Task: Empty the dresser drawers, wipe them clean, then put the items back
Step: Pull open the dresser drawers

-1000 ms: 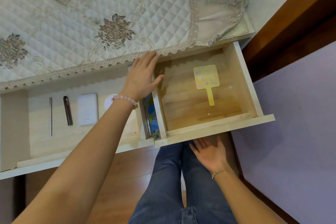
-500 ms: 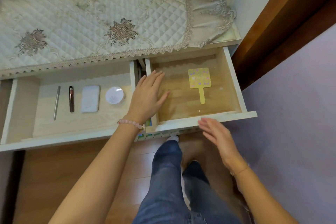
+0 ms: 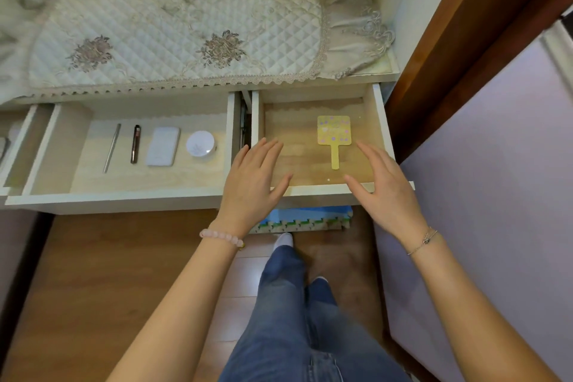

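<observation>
Two dresser drawers stand pulled out. The right drawer (image 3: 380, 121) holds a yellow hand mirror (image 3: 334, 133) lying flat on its wooden floor. My left hand (image 3: 252, 183) hovers over the drawer's front left corner, fingers straight and spread. My right hand (image 3: 383, 183) hovers over its front right corner, fingers straight, holding nothing. The left drawer (image 3: 124, 200) holds a silver pen (image 3: 112, 147), a dark pen (image 3: 135, 143), a white flat case (image 3: 163, 146) and a round white compact (image 3: 201, 143) in a row.
A quilted lace-edged cloth (image 3: 173, 25) covers the dresser top. A blue and green foam mat (image 3: 305, 220) lies on the floor under the right drawer. A purple surface (image 3: 496, 195) stands close on the right. My legs and feet are below the drawer.
My right hand rose from below the drawer front to above its front right corner. My left hand drew back from the drawer's rear left toward its front. The view pulled back.
</observation>
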